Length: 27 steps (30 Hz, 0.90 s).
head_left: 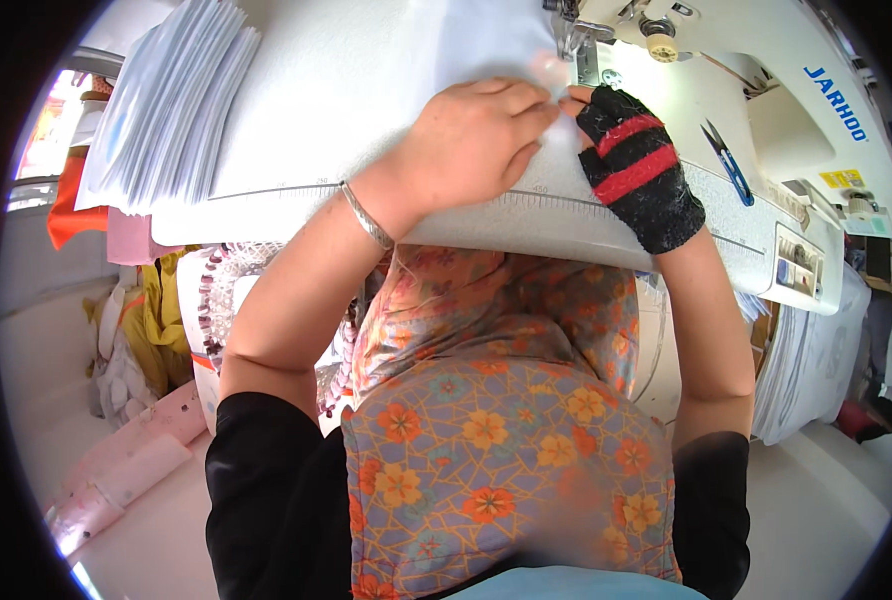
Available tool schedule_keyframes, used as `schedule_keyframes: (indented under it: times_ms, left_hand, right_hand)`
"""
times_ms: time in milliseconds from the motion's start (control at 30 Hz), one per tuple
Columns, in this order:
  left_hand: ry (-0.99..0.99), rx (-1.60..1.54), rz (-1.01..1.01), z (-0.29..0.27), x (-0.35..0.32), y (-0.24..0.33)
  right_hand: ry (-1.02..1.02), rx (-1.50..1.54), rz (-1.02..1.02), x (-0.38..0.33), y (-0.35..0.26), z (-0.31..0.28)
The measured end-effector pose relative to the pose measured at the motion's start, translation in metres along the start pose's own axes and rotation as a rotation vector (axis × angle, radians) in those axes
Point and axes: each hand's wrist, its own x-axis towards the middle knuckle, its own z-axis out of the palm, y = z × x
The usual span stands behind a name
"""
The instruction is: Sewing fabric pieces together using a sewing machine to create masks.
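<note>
A thin white fabric piece (476, 40) lies on the white sewing machine bed (306, 120) and reaches to the presser foot (566, 35). My left hand (481, 145), bare with a silver bangle at its wrist, is bent over the near part of this fabric, fingers closed at its edge. Just right of it, my right hand (641, 165) wears a black fingerless glove with red stripes. Its fingertips are pinched at the same edge, below the needle area. The two hands' fingertips nearly meet, and the exact grip is partly hidden.
Blue-handled thread snips (731, 170) lie right of my right hand. The machine head (796, 70) overhangs the right side. A stack of white pieces (171, 110) sits at the left end. More white sheets (801, 370) hang at the right, below the table edge.
</note>
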Motion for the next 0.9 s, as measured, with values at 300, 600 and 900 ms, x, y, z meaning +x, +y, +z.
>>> schedule_keyframes:
  times_ms: [300,600,900]
  left_hand:
    - [0.016,0.062,-0.005,0.011,0.022,-0.031]
    - [-0.004,0.081,-0.036,0.018,0.037,-0.052]
    - [-0.095,0.155,-0.07,0.003,0.045,-0.043]
  right_hand:
    - [-0.029,-0.075,-0.005,0.009,0.014,0.003]
    - [-0.013,-0.04,0.035,0.01,0.012,0.003]
    - [0.006,-0.015,0.064,0.009,0.013,0.003]
